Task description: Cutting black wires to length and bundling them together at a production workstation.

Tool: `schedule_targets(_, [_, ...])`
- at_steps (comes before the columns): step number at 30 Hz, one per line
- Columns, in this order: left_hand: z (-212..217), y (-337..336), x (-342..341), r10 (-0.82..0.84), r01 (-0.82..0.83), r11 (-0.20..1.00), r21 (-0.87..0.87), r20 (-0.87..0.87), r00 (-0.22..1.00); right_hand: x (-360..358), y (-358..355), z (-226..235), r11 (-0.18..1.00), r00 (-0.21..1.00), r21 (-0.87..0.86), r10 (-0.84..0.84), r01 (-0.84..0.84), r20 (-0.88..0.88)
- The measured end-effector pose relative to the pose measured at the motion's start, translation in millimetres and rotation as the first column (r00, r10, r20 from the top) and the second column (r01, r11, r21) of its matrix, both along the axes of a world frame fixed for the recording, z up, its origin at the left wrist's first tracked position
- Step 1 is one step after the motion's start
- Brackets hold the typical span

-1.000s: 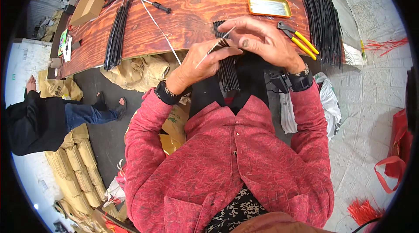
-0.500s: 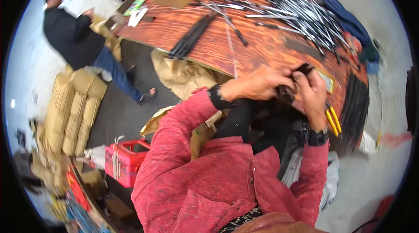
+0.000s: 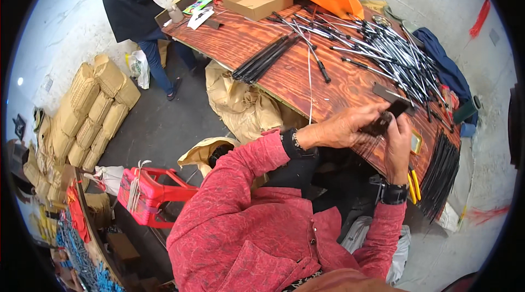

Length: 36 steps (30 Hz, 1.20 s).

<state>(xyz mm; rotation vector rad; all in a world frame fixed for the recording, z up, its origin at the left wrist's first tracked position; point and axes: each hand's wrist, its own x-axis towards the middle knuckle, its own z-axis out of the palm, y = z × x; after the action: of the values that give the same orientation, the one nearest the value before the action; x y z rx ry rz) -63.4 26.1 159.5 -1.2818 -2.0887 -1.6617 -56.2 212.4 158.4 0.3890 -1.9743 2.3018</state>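
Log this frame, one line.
left hand: grips dark bundle | right hand: same bundle | near right: yellow-handled tool | rest: silver-black rods on table

Bare wood on the worktop (image 3: 347,90) between the left black bundle (image 3: 262,61) and the heaped rods (image 3: 394,51): you can pass low here, minding the white strap (image 3: 310,87) and lone rod (image 3: 321,67). Beyond your right grip (image 3: 398,141), a flat dark strip (image 3: 384,93) and the heap block you. To its right, tray (image 3: 420,144), yellow-handled pliers (image 3: 414,185) and right black bundle (image 3: 442,171) crowd you.
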Motion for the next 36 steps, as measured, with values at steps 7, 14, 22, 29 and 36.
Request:
schedule_targets(7, [-8.5,3.2,-1.6,-0.171,0.128,0.982,0.136,0.389,0.905,3.8,-18.2,12.3,0.999,0.995,-0.016,0.05,-0.049,0.09])
schedule_targets(14, [-18.4,13.7,-11.4,-0.128,0.103,0.992,0.075,0.601,0.789,-3.1,-5.6,-21.1,0.955,0.978,-0.228,0.205,-0.191,0.039])
schedule_targets(22, [-22.2,24.1,-7.0,0.127,-0.104,0.988,-0.11,0.218,0.968,10.1,-8.2,-32.2,0.937,0.98,-0.317,0.18,-0.146,0.082])
schedule_targets(29, [-6.2,19.1,-11.7,0.119,-0.113,0.979,-0.169,0.022,0.993,18.2,-13.0,-50.6,0.917,0.965,-0.359,0.231,-0.174,0.123])
schedule_targets(36, [12.9,9.9,-9.2,-0.071,0.192,0.971,-0.142,0.597,0.799,19.8,-3.9,-58.1,0.77,0.808,-0.504,0.55,-0.392,0.211])
